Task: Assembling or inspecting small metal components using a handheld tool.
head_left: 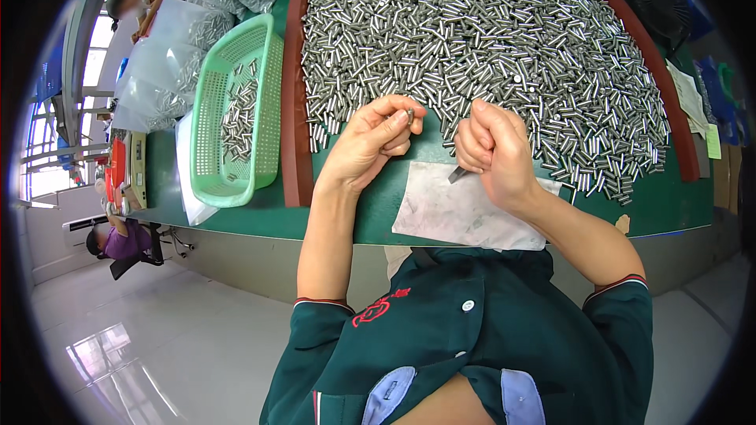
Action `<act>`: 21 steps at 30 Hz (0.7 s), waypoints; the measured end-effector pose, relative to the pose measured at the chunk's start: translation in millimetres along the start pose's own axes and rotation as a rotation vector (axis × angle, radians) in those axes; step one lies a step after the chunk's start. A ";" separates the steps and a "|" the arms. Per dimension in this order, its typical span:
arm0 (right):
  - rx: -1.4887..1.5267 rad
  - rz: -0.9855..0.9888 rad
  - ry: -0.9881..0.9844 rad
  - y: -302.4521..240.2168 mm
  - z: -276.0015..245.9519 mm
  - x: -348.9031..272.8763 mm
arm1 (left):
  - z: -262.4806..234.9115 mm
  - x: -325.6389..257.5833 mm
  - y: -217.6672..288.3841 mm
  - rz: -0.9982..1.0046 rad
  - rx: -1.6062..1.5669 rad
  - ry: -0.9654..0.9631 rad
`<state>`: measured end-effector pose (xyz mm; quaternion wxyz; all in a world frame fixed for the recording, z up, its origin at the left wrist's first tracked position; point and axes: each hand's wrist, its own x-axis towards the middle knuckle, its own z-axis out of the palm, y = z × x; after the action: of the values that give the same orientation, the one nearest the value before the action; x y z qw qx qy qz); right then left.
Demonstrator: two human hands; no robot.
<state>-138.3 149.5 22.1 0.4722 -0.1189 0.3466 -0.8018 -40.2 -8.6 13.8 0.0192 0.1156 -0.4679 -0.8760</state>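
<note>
- Centre: the left hand pinches a small metal pin between thumb and fingers.
- Right of centre: the right hand is curled around a dark tool, mostly hidden.
- Just below: a stained pale cloth on the green table.
- Upper centre to right: heaped metal pins.
- Left: a green basket holding more pins.
- Upper right: a black fan.

From my far seat, I see the bare left hand pinching with its thumb and forefinger. The bare right hand is curled like a fist. The bare left forearm points forward; the bare right forearm slants inward.
</note>
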 end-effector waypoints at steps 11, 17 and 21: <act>0.008 0.005 0.004 3.1 -2.7 0.0 | 18.6 -11.5 -0.6 0.036 0.451 0.218; 0.035 -0.095 -0.020 0.0 -0.5 -0.8 | 53.2 -43.3 -21.7 0.115 1.237 0.371; 0.047 -0.138 -0.027 2.1 3.4 -0.4 | 51.1 -43.9 -36.4 0.187 1.337 0.485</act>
<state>-134.9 147.7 23.3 0.4232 -0.1419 0.3123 -0.8386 -6.1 59.7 19.3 0.1228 0.2533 -0.8948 -0.3465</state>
